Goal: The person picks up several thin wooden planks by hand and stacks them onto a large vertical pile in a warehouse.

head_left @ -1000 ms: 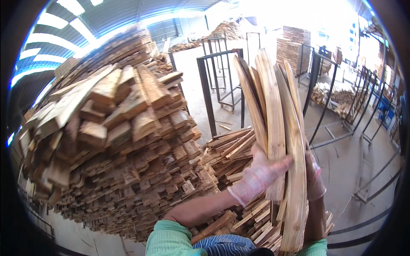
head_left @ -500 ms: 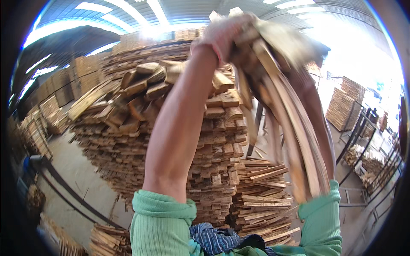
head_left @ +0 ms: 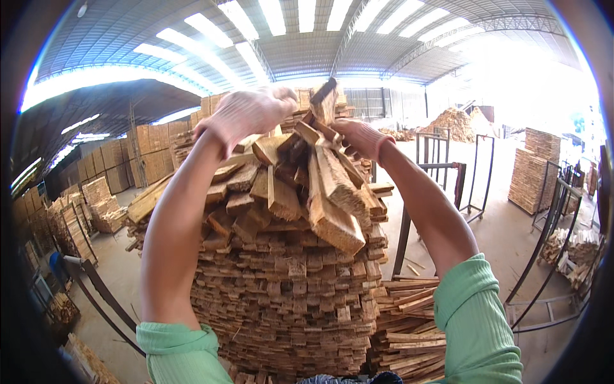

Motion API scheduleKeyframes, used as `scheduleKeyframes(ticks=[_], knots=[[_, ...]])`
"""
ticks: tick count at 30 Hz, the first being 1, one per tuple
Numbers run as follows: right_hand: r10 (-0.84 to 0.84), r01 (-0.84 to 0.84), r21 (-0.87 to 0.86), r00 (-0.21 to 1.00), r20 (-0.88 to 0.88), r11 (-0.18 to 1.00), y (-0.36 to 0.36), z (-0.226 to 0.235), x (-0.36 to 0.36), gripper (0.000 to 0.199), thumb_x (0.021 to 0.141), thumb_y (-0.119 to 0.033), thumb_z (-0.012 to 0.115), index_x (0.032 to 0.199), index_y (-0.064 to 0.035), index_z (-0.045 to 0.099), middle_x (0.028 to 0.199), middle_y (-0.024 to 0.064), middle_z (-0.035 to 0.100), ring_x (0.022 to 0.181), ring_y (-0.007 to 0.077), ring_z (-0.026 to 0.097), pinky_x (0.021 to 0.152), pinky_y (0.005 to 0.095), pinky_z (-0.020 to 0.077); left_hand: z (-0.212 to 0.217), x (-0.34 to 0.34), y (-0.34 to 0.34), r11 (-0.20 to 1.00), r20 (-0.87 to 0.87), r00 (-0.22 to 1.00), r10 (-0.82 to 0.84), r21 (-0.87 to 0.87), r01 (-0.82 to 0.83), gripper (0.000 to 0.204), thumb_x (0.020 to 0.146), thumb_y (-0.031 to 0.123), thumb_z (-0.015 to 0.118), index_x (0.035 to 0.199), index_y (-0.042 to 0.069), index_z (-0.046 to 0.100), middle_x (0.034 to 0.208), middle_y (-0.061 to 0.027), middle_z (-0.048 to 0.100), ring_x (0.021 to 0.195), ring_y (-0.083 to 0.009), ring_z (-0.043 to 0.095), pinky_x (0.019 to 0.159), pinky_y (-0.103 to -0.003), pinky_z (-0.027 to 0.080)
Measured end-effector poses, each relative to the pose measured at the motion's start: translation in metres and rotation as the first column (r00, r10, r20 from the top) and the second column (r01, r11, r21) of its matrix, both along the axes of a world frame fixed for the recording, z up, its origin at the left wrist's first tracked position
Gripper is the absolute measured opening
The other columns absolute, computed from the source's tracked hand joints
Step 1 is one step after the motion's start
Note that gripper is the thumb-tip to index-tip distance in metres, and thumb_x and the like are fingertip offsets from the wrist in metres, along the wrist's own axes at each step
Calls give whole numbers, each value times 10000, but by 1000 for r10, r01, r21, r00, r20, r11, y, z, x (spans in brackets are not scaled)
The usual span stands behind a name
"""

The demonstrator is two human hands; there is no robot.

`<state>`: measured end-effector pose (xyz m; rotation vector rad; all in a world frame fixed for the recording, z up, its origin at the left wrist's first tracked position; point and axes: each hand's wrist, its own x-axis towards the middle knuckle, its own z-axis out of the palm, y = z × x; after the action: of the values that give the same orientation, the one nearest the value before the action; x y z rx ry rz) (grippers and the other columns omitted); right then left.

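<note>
My left hand [head_left: 251, 116], in a pale pinkish glove, is raised above the left part of a tall wood stack [head_left: 281, 281]. Its fingers are loosely bent, slightly blurred, and no wood shows in them. In a similar glove, my right hand [head_left: 362, 138] has its fingers against a bunch of rough wooden strips [head_left: 336, 192] on top of the stack; its fingertips are partly hidden. These strips lie tilted, their cut ends sloping down toward me. One short dark-tipped strip [head_left: 324, 102] sticks up beside the right fingers. Other loose strips [head_left: 281, 195] lie jumbled to the left.
A lower pile of thin strips [head_left: 412, 326] lies at the near right. Black metal frames [head_left: 441, 168] stand beyond it, with a tall wood stack [head_left: 536, 169] farther right. Bent dark rails [head_left: 96, 288] are at left. Block-like wood stacks [head_left: 153, 147] line the far left.
The bunch of strips, held high and swinging down at right before, now rests on the stack top. Both hands have come lower and farther apart; the left is off the strips. The view has tilted up.
</note>
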<state>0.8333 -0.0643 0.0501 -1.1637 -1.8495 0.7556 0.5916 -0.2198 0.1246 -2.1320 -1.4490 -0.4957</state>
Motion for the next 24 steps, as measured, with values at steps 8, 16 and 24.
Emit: scheduleKeyframes(ticks=[8,16,24], knots=[[184,-173,124,980,-79,977,1,-20,37,774,704,-315,821,1378,-118,495,1335,109,542,1097,279,594,971,440,504,-171,-21,-58,588,-93,838,-537,671,451,753,950,577,518,1499,89,353,1346,-211,510,1292,-373,484,1108,-573,369],[36,-164,-238,885,-464,957,43,-33,41,459,865,-528,677,1127,-153,651,1092,45,682,946,228,621,739,462,529,-182,15,2,475,11,894,-449,850,228,507,967,439,478,1341,100,529,1216,-121,603,1239,-345,541,1132,-590,273],[69,-93,-68,954,-293,993,34,-63,75,324,835,-248,735,1067,-39,649,1022,137,672,837,239,666,738,334,553,-194,5,27,549,58,997,53,832,-78,359,981,363,519,1316,236,543,1190,31,619,1265,-166,561,1188,-491,255]])
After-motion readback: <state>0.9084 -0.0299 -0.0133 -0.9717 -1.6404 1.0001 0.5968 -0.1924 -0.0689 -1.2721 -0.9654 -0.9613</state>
